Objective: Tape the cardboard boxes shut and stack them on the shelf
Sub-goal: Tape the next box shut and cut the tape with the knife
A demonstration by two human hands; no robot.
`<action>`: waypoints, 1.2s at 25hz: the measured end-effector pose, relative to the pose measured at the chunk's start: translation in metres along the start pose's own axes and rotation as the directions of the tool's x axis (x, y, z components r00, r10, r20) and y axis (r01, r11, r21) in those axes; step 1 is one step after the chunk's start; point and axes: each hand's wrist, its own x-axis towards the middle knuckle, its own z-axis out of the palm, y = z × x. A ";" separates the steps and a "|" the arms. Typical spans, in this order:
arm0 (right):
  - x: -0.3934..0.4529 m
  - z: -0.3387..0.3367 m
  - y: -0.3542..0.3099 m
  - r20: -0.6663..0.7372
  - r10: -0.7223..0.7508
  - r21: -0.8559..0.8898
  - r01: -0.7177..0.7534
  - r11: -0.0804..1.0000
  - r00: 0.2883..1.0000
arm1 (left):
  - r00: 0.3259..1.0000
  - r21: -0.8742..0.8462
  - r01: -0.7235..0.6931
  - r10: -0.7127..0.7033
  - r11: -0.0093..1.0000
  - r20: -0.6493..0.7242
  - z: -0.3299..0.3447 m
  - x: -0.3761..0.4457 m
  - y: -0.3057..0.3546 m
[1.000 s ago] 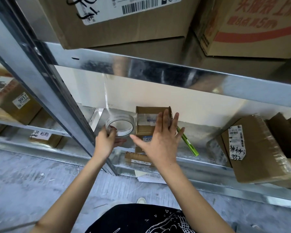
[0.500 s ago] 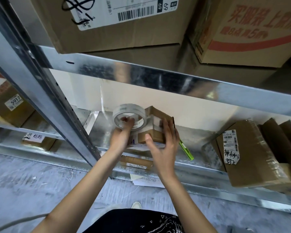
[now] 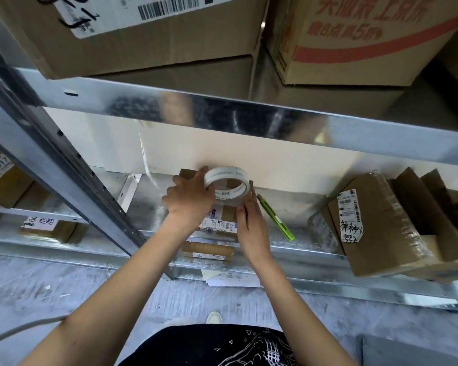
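Left hand (image 3: 189,200) grips the tape roll (image 3: 226,184), fingers curled round its left edge, roll held up over the small cardboard box (image 3: 224,220). Roll is whitish clear tape, hollow core facing the camera. Right hand (image 3: 250,224) lies flat along the box's right side, fingers straight and together, pressing or steadying it; not curled round anything. Thumb side hard to see. Small box sits on the metal shelf (image 3: 296,249), mid-shelf, white shipping label on its near face, mostly hidden by both hands and the roll. A loose strip of clear tape (image 3: 146,165) hangs to the left of the box. Green utility knife (image 3: 275,217) lies on the shelf just right of the right hand. Larger taped box (image 3: 368,223) with a handwritten label sits well to the right on the same shelf. Another flat small box (image 3: 208,250) shows on the level below.
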 end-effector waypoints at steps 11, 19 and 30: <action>0.006 0.002 -0.007 0.010 -0.177 -0.497 0.159 0.853 0.984 | 0.974 0.138 -0.090 0.116 0.986 -0.194 -0.002 0.001 -0.019; 0.005 0.000 -0.005 -0.003 -0.178 -0.566 0.145 0.811 0.984 | 0.982 -0.117 -0.178 0.168 0.977 -0.088 -0.010 0.000 -0.031; 0.008 -0.002 -0.015 0.074 -0.175 -0.676 0.178 0.715 0.982 | 0.968 -0.507 -0.075 -0.058 0.859 -0.242 -0.011 -0.002 -0.062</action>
